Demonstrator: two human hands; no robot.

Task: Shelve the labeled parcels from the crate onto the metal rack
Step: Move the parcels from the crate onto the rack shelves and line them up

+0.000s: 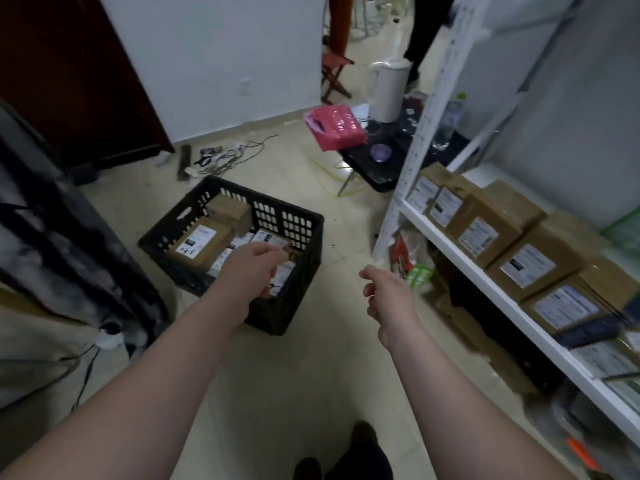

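Observation:
A black plastic crate (301, 223) stands on the floor at centre left. It holds several brown cardboard parcels (201, 242) with white labels. My left hand (254, 268) hangs over the crate's right part with loosely curled fingers and holds nothing that I can see. My right hand (388, 294) hovers over the bare floor between the crate and the rack, fingers loosely curled, empty. The white metal rack (446, 237) runs along the right side. Several labeled parcels (491, 223) stand in a row on its shelf.
A dark low table (374, 174) behind the rack post carries a white kettle (388, 90) and a pink packet (334, 128). Cables (225, 155) lie on the floor behind the crate. Dark furniture stands at left. Another person's legs show at the top. Bags lie under the rack shelf.

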